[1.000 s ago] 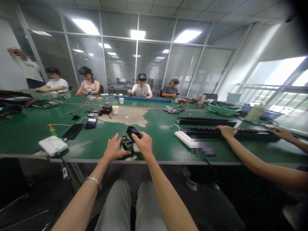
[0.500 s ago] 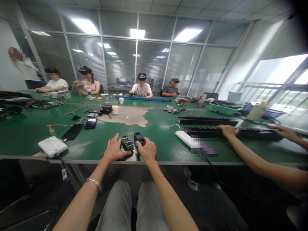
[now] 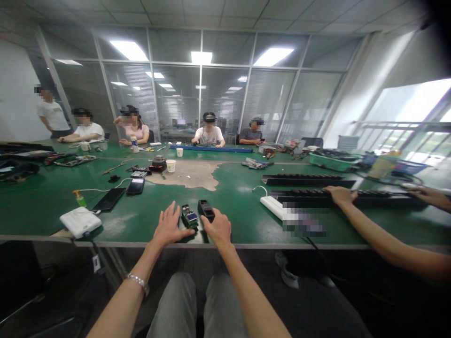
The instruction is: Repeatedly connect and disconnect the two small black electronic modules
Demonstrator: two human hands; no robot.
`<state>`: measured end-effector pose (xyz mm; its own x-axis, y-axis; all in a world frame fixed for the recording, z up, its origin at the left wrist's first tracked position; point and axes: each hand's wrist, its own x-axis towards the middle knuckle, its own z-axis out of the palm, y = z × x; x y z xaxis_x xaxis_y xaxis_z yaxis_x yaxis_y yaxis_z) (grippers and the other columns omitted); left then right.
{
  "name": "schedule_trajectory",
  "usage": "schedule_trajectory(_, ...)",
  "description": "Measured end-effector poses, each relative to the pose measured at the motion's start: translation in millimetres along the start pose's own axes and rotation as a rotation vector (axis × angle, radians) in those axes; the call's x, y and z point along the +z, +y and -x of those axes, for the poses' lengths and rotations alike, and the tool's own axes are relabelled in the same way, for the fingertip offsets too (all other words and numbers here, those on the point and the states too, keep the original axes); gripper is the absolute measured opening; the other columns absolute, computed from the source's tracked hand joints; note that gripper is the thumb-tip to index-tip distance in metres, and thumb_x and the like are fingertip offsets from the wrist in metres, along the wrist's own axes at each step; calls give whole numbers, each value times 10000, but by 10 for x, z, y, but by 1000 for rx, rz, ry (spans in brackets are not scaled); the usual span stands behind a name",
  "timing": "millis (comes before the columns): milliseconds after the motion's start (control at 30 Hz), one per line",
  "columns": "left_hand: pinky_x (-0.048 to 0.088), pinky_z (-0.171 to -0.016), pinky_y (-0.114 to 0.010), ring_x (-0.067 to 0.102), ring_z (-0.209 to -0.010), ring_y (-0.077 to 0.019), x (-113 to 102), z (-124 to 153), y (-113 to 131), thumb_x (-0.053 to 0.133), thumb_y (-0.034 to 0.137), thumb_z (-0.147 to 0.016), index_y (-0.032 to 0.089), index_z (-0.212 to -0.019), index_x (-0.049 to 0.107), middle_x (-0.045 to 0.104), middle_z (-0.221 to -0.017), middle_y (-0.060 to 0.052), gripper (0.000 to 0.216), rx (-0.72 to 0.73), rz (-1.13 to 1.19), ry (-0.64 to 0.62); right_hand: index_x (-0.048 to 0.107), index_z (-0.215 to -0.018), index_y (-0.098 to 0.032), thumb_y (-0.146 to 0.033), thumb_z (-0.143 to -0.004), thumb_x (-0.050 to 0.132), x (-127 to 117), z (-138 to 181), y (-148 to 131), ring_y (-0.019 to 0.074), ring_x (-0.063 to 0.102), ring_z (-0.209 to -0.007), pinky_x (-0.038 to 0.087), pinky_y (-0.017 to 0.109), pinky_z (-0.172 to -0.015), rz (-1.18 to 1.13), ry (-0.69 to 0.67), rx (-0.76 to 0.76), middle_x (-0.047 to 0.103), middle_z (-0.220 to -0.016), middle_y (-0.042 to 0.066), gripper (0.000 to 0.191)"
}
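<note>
1. Green tabletop [image 3: 239,211] beneath ceiling lights, with a glass partition [image 3: 176,94] beyond.
2. Right hand [image 3: 220,229]: closed about the near end of a black casing [image 3: 205,208], thumb along the near left side, fingertips mostly hidden.
3. Left hand [image 3: 169,227]: fingers splayed wide, apparently gripping nothing; thumb stretched toward the near end of a green circuit board [image 3: 190,218]. Too small to tell whether touching.
4. Between the hands: the board, just left of the casing, small screen facing up, near the table's front edge.
5. To handle both well: probably best to steady the board by its edges, sparing screen and components; grip the casing lightly by its sides, and keep both clear of the drop.
6. Farther left: a white box [image 3: 80,220] with a cable, then a dark phone [image 3: 109,200] and a lit phone [image 3: 136,186].
7. Farther right: a white strip [image 3: 271,206], then a co-worker's hand [image 3: 341,195] at a long black rail [image 3: 306,199].
</note>
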<state>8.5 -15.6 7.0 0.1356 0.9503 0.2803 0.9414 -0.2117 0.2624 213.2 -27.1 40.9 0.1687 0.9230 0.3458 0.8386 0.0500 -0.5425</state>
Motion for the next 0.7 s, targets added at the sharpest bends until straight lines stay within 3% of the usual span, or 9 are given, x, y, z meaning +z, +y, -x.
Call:
schedule_trajectory(133, 120, -1160, -546, 110, -1466, -363, 4, -1, 1, 539, 803, -637, 150, -1459, 312, 119, -1596, -178, 1074, 6, -10, 9, 656, -1117, -217, -446, -859, 567, -69, -46, -108, 196, 666, -903, 457, 256, -789, -253, 20, -54, 719, -976, 64, 356)
schedule_trajectory(233, 109, -1158, -558, 99, -1467, -362, 23, -5, -11, 534, 809, -638, 152, -1450, 329, 107, -1597, -180, 1065, 13, -14, 11, 658, -1110, -232, -438, -848, 583, -116, -56, -249, 184, 664, -895, 461, 247, -791, -321, 9, -143, 720, -988, 42, 342)
schedule_trajectory(600, 104, -1163, -557, 97, -1471, -346, 71, -17, -94, 538, 694, -713, 95, -1479, 221, 73, -1593, -210, 1022, -4, 7, 48, 615, -1127, -189, -488, -801, 633, -44, 61, -578, 260, 638, -902, 421, 316, -792, 68, -36, -176, 693, -924, 110, 442)
schedule_trajectory(700, 112, -1161, -562, 106, -1470, -340, 58, -20, -91, 547, 623, -731, 110, -1495, 169, 77, -1594, -205, 995, -10, 18, 50, 610, -1072, -183, -473, -811, 626, -24, 82, -629, 267, 625, -915, 403, 335, -805, 130, -39, -195, 683, -911, 111, 391)
